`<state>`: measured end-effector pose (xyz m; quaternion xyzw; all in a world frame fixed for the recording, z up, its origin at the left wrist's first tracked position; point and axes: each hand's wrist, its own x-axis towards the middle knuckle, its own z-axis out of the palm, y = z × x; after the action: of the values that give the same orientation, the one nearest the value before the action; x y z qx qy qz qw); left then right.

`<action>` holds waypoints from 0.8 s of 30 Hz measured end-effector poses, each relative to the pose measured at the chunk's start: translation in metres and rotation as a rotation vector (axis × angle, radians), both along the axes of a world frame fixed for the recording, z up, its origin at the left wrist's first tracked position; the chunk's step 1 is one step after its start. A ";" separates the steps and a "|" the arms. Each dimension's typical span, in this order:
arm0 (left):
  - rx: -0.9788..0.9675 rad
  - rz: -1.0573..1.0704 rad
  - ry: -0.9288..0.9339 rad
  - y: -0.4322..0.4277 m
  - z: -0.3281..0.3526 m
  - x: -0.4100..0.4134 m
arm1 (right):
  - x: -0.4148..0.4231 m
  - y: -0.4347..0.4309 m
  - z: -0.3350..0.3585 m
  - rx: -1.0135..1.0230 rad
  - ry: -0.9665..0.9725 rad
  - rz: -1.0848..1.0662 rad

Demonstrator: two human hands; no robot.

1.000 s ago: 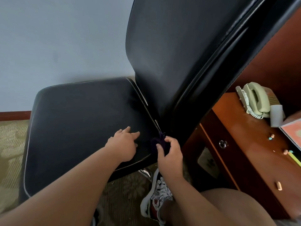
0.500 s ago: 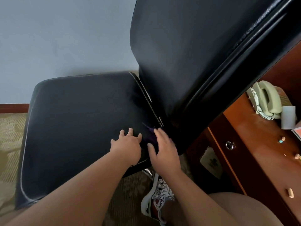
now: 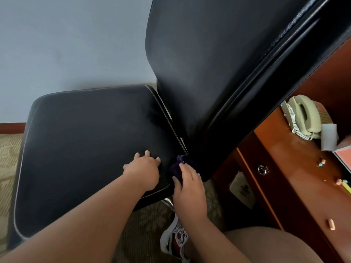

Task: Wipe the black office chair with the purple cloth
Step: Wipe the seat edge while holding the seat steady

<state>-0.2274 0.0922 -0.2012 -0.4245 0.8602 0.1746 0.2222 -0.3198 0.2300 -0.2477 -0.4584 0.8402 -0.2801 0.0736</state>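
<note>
While you are working the purple cloth (image 3: 178,167) into the near corner of the black office chair (image 3: 85,149), the cloth is sitting bunched in the crease where the seat meets the backrest (image 3: 218,63), right at the chair's near edge. Your right hand (image 3: 190,188) is grasping it, thumb on one side and fingers curving over the top, so most of the wad is hiding under your palm. Your left hand (image 3: 143,170) is lying released and flat on the seat just beside it, fingers spread and pressing down, holding nothing.

By my reading, you are doing the seam step of the wipe, with the broad seat cushion and the tall backrest both showing a dull, hazy film that is waiting for attention. The next move is calling for you to drag the cloth along the crease away from you, then to open it out flatter so that it is covering more surface on the wide panels.

Below the chair, your patterned shoe (image 3: 175,238) is resting on the carpet (image 3: 9,158). Off to the right, a wooden tabletop (image 3: 288,160) is carrying a pale telephone (image 3: 303,118), well apart from your hands.
</note>
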 end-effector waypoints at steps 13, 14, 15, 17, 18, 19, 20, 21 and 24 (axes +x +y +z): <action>0.000 -0.015 0.018 0.000 -0.001 0.002 | -0.041 -0.089 0.021 0.104 -0.183 0.141; -0.002 -0.015 0.012 0.000 -0.001 0.001 | -0.045 -0.096 0.023 0.113 -0.201 0.147; -0.004 -0.013 0.005 -0.001 -0.001 0.000 | -0.048 -0.100 0.025 0.121 -0.209 0.150; -0.007 -0.003 -0.006 0.000 -0.001 -0.003 | -0.051 -0.101 0.026 0.142 -0.191 0.157; -0.012 0.001 -0.010 0.001 -0.001 -0.005 | -0.050 -0.099 0.025 0.157 -0.168 0.153; -0.021 0.005 -0.011 0.001 -0.001 -0.006 | -0.049 -0.095 0.023 0.173 -0.130 0.144; -0.031 0.009 -0.009 0.002 -0.001 -0.007 | -0.048 -0.089 0.022 0.188 -0.079 0.134; -0.041 0.013 -0.006 0.003 -0.001 -0.008 | -0.046 -0.083 0.021 0.202 -0.016 0.126; -0.060 0.023 0.001 0.004 -0.001 -0.010 | -0.042 -0.062 0.020 0.220 0.172 0.129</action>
<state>-0.2378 0.0967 -0.2025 -0.4409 0.8601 0.1516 0.2070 -0.3619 0.1676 -0.2274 -0.5229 0.8379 -0.1408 0.0689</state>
